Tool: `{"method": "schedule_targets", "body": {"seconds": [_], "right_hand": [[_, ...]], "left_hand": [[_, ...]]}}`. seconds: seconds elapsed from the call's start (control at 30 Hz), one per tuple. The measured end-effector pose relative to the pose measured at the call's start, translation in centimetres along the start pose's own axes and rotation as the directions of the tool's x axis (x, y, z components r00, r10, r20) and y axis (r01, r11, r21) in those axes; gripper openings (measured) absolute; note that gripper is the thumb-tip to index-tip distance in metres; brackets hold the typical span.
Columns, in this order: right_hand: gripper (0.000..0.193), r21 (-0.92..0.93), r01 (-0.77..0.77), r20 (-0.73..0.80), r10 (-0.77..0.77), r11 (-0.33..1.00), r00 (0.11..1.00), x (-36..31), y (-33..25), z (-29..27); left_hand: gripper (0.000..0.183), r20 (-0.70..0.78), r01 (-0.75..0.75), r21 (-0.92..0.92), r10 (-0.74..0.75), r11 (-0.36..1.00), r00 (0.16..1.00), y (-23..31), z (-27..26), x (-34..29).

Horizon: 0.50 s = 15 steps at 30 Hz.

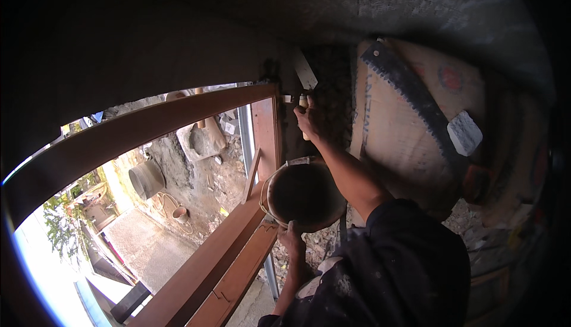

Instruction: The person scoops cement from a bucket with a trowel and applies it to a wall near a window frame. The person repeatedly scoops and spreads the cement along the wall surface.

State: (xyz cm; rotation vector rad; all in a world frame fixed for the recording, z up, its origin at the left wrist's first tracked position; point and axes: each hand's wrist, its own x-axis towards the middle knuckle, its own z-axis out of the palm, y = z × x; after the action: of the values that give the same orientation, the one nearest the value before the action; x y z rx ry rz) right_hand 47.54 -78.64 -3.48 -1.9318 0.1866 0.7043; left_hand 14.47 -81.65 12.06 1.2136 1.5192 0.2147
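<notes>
My right hand (pixel 307 120) is wrapped round the light handle of a trowel, with the arm stretched forward. The trowel's pale metal blade (pixel 305 71) points away from me, close to the dark wall beside the window frame. Below that hand is a round bucket (pixel 270 199) with a dark inside; what it contains is too dim to make out. My left hand (pixel 292 242) grips the bucket's near rim, thumb on the edge. The bucket sits beside the wooden frame.
A reddish-brown wooden window frame (pixel 148 116) spans the left, with rubble, a grey tub (pixel 146 179) and a small pot (pixel 179 214) outside. To the right, a toothed saw (pixel 410 98) and a pale stone block (pixel 464 134) lie on brown paper sacks (pixel 386 125).
</notes>
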Motion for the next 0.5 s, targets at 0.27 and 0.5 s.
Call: {"method": "schedule_targets", "body": {"seconds": [0.27,0.5], "right_hand": [[0.060,0.122,0.029,0.352,-0.070,0.992,0.933,-12.9,-2.3,-11.9],[0.049,-0.304,0.549,0.804,-0.099,0.778,0.586,-21.1,-2.9,-18.7]], "left_hand": [[0.025,-0.075,-0.244,-0.066,0.239,0.968,0.968,2.1,1.4,2.7],[0.020,-0.073,-0.386,-0.085,0.381,0.919,0.922,6.4,0.5,3.5]]}}
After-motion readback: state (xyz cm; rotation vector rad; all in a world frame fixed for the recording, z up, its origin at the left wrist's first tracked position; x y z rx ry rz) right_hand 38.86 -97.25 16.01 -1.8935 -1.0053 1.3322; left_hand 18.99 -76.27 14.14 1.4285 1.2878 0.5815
